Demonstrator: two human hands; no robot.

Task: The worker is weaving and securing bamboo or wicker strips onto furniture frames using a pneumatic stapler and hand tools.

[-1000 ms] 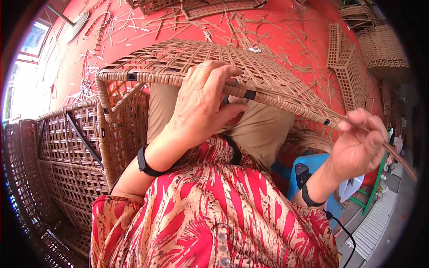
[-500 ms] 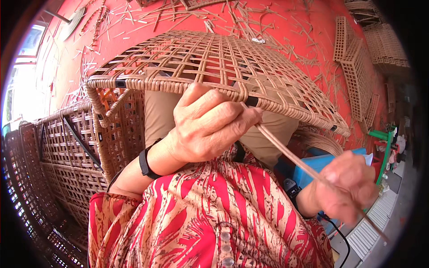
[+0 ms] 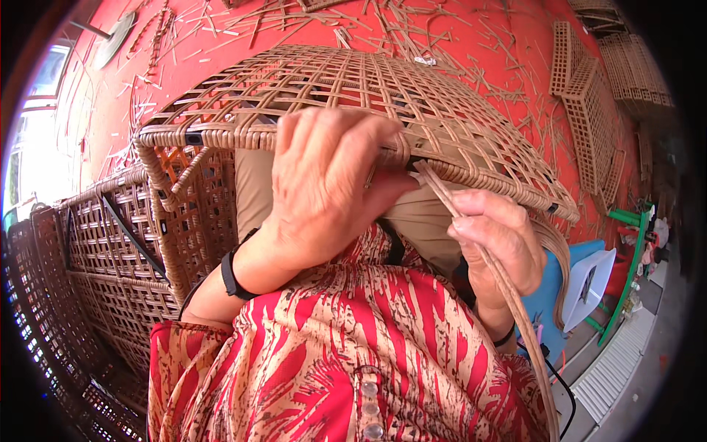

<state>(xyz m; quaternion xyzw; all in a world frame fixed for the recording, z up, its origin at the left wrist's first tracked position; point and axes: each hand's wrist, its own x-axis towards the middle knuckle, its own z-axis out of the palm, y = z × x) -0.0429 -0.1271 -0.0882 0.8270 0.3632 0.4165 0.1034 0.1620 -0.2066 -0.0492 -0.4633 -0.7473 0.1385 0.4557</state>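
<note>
A woven wicker panel of brown strands lies over my lap, its wrapped rim toward me. My left hand is closed on that rim near the middle, fingers over the top and thumb below; its fingertips are partly hidden. To the right, my right hand pinches a bundle of flat brown wicker strands between thumb and fingers. The strands' free ends point up at the rim, close to my left thumb and beside a short dark unwrapped stretch. Their long tail hangs down past my right wrist to the lower edge.
More open-weave wicker stands at my left. Scraps of strand litter the red floor. Woven pieces lie at the far right. Nearer on the right are a coil of strands, a blue container and a green frame.
My right hand has come from the lower right up to the rim, now pinching strand ends. My left hand has let go of the strand and turned over the rim, its thumb beneath.
</note>
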